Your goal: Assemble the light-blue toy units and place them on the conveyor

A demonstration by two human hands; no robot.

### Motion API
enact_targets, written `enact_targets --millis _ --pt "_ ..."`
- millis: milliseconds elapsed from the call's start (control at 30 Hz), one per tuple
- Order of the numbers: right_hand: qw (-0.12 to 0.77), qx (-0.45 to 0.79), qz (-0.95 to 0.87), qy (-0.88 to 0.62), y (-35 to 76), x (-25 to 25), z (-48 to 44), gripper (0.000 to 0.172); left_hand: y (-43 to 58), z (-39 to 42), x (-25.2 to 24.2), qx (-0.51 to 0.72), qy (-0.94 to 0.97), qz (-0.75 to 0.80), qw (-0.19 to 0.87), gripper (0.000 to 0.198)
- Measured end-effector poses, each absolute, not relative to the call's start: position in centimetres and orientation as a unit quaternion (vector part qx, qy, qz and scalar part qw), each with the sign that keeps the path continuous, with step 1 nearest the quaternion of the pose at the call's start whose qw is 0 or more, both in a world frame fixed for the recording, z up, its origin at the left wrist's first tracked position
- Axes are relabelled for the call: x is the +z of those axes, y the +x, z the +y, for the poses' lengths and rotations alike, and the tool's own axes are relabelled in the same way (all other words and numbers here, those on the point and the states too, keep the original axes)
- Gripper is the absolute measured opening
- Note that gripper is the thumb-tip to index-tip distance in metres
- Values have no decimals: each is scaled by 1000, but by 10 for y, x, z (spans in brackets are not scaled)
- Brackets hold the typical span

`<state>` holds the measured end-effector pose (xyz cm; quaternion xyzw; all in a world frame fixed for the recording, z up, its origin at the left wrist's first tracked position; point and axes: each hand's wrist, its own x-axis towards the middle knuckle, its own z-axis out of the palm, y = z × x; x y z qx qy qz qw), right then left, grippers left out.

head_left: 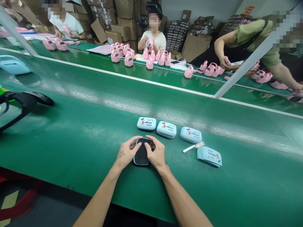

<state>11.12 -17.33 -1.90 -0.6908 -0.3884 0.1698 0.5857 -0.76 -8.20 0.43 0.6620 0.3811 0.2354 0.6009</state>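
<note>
A small light-blue case with a black face (142, 153) lies on the green table (71, 148) close in front of me. My left hand (127, 152) grips its left edge and my right hand (155, 153) grips its right edge, fingers curled over the top end. Just beyond stand three light-blue printed cases in a row: one (146, 123), a second (166, 129) and a third (190, 135). Another blue case (209, 155) lies tilted to my right, next to a white stick tool (193, 147).
A black strap object (23, 101) lies at the left. A green belt (142, 94) runs across beyond a white line. Several pink devices (129, 59) stand on the far table, where other people work. A white slanted bar (246, 64) crosses at right. Cardboard boxes fill the back.
</note>
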Motion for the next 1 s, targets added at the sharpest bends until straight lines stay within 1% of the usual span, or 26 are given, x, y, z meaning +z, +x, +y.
enact_targets --millis 100,167,433,667,767,900,1000 --pt "582 170 -383 -697 112 -20 -173 30 -8 -82 4 241 673 377 589 32" --pt "580 173 -386 -696 111 -20 -173 28 -8 -82 5 242 671 380 588 31" --pt "600 213 -374 -674 111 -23 -172 30 -7 -81 3 256 638 406 602 40" --pt "599 211 -385 -670 109 -18 -174 28 -9 -79 4 279 641 407 588 31" --pt "600 212 -394 -663 109 -16 -175 31 -10 -78 1 303 629 409 587 30" --pt "593 216 -406 -661 108 -17 -175 39 -10 -76 -5 344 568 449 597 33" --pt "591 207 -390 -675 108 -19 -172 38 -9 -76 -3 362 514 463 625 39"
